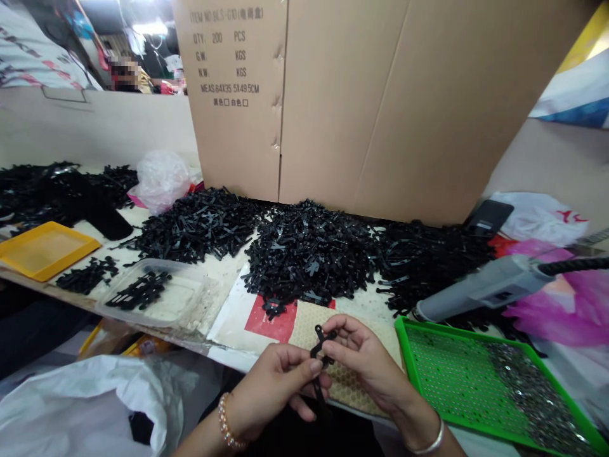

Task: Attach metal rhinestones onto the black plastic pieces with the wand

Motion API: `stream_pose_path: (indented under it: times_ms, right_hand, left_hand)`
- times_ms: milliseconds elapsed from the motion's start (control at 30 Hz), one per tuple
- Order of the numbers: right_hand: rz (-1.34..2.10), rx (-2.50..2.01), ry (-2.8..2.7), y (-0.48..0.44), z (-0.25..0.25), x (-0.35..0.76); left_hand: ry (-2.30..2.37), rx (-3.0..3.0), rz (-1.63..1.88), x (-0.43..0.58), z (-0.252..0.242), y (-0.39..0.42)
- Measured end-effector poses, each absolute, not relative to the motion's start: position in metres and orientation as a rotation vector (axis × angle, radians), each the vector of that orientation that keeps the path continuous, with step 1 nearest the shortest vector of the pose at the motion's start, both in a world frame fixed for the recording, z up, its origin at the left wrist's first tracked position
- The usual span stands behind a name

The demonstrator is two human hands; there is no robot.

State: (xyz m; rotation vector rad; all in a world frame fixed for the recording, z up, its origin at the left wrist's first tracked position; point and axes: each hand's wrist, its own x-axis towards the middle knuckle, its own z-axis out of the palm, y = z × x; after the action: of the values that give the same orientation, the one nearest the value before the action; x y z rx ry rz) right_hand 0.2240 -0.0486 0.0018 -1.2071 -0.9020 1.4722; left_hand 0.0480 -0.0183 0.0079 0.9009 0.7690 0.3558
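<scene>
Low over the table's front edge, my left hand [291, 376] pinches a flat black bracket-like part [318, 348] with rounded, holed ends. My right hand [358, 349] grips the upper end of this part, or a second black piece against it; which of the two I cannot tell. Under the hands lies a beige honeycomb-patterned mat [352, 387]. Just beyond is a heap of small black parts [309, 254]. Right of my right hand stands a green tray [404, 336] with many small metal screws, and a grey electric screwdriver [485, 291] lies by its far edge.
More black parts [200, 222] are piled left and right. A clear plastic tub [185, 298] holds several strips; a yellow tray [52, 251] sits farther left. A tall cardboard box [342, 108] walls off the back. A white sack [85, 393] hangs below the table at left.
</scene>
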Motion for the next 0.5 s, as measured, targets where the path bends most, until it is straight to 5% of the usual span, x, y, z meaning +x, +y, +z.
stream_pose_path:
  times_ms: [500]
  right_hand:
    - [1.48, -1.139, -0.8, -0.0505, -0.0074, 0.2134]
  left_hand:
    - [0.753, 0.789, 0.349, 0.0473, 0.0103, -0.0205]
